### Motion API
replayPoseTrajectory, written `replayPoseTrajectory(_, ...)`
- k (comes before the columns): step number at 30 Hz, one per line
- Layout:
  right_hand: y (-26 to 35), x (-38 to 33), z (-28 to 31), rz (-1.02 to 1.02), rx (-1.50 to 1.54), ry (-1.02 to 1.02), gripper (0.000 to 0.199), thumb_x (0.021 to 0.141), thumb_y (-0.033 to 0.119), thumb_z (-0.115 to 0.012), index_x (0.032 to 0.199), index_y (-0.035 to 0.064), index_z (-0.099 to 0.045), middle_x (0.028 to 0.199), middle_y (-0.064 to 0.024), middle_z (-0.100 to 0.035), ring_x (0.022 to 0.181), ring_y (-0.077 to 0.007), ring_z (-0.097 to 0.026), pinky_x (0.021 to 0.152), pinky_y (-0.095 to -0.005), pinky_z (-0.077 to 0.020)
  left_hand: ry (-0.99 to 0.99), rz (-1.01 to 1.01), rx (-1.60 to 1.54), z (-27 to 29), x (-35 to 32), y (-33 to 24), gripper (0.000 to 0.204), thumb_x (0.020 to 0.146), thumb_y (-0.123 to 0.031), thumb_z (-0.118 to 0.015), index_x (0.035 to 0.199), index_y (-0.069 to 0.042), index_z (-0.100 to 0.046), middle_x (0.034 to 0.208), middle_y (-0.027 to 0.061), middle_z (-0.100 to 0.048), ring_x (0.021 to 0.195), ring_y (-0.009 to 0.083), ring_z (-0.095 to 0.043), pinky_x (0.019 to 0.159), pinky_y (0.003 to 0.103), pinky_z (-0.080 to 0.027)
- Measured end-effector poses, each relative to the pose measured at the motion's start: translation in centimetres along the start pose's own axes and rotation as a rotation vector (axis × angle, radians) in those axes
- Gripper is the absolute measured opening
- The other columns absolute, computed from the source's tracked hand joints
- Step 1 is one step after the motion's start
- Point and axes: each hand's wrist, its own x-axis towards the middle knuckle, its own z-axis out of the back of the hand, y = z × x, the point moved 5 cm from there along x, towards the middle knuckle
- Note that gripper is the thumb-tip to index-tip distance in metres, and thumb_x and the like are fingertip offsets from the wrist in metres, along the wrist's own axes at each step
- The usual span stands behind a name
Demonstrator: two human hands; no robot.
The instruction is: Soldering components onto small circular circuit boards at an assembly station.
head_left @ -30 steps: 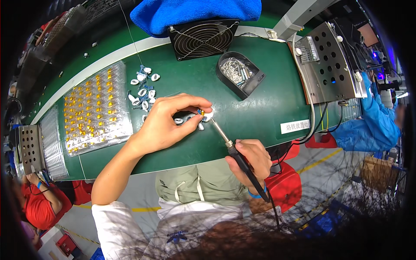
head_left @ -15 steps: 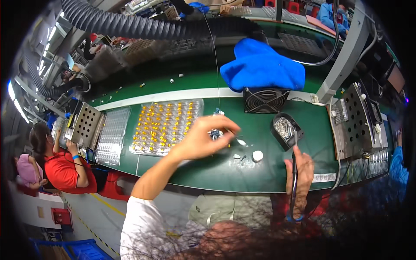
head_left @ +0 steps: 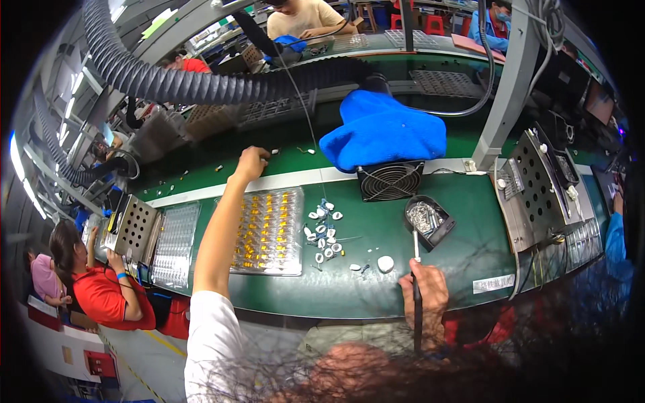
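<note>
Room: factory line, green benches in rows, a ribbed hose (head_left: 201, 84) overhead, other workers seated left and at the far bench.
Bench: green mat (head_left: 376, 289) up front, white strip behind it, then a green belt (head_left: 201, 178) strewn with small white bits.
Left hand: left hand (head_left: 251, 163) stretched far out over the white strip onto the belt, fingers curled down into a narrow pinch; whether anything sits in them, cannot tell.
Nearest bit: a small white part (head_left: 274, 152) just beyond the knuckles, up and right of the hand.
Right hand: right hand (head_left: 424, 290) low at the near edge, fist wrapped round an iron (head_left: 416, 265).
Iron axis: runs nearly straight away from the body, tip up at the holder (head_left: 428, 221), cord trailing back.
Parts: white pieces (head_left: 324, 235) clustered mid-mat, just right of the tray (head_left: 269, 232) of orange bits, well left of the iron tip.
Key relation: the pieces lie between the two hands; the right hand is clearly nearer, the left is far up the belt.
Also: fan (head_left: 390, 181) behind the pieces, blue cloth (head_left: 383, 138) above it, perforated box (head_left: 537, 195) at right.
</note>
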Motion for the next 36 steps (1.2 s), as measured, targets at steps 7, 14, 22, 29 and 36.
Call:
replayPoseTrajectory(7,0.0,0.0,0.3,0.028,0.041,-0.033,0.05,0.083,-0.002,-0.082,0.13,-0.0052,-0.067,0.082,-0.0092,-0.069,0.079,-0.0293,-0.065,0.079,-0.0443,-0.0533,-0.117,0.04,-0.529,4.4,-4.3,-3.3,0.022,0.091,0.0,-0.076,0.112,0.004,-0.077,0.1,0.0129,-0.081,0.096,0.0171,-0.077,0.089,0.031,-0.06)
replayPoseTrajectory(14,0.8,0.2,0.8,0.026,0.109,-0.051,0.051,0.083,-0.003,-0.081,0.132,-0.0066,-0.065,0.084,-0.011,-0.071,0.08,-0.0327,-0.067,0.079,-0.0459,-0.0536,-0.007,-0.091,-0.922,7.5,-14.3,-15.3,0.026,0.098,0.0,-0.074,0.122,0.008,-0.071,0.111,0.0127,-0.077,0.102,0.0173,-0.074,0.093,0.03,-0.059)
replayPoseTrajectory(22,1.5,-0.5,0.0,-0.054,0.142,-0.007,0.038,0.097,-0.003,-0.07,0.133,-0.0071,-0.058,0.091,-0.0135,-0.079,0.085,-0.0318,-0.068,0.091,-0.0465,-0.0543,0.504,-0.347,-0.893,4.6,-21.2,-28.8,0.022,0.096,-0.004,-0.076,0.117,0.001,-0.076,0.105,0.0166,-0.079,0.096,0.0225,-0.077,0.084,0.034,-0.06)
replayPoseTrajectory(29,0.7,-0.7,-1.1,-0.083,0.084,0.014,0.053,0.083,-0.011,-0.075,0.133,0.0057,-0.066,0.098,-0.0108,-0.077,0.086,-0.0317,-0.067,0.078,-0.0421,-0.0525,0.364,-0.466,-0.788,2.0,-20.2,-31.7,0.02,0.096,-0.004,-0.075,0.115,0.002,-0.075,0.104,0.0154,-0.076,0.087,0.0266,-0.075,0.078,0.036,-0.059)
replayPoseTrajectory(36,1.7,-0.3,-2.0,-0.022,-0.087,0.173,0.052,0.078,-0.003,-0.074,0.129,0.006,-0.07,0.118,-0.0093,-0.078,0.104,-0.0312,-0.068,0.088,-0.0448,-0.0514,0.263,-0.513,-0.834,2.1,-20.5,-31.1,0.02,0.093,-0.002,-0.076,0.113,0.0,-0.076,0.106,0.0146,-0.076,0.094,0.029,-0.076,0.083,0.037,-0.06)
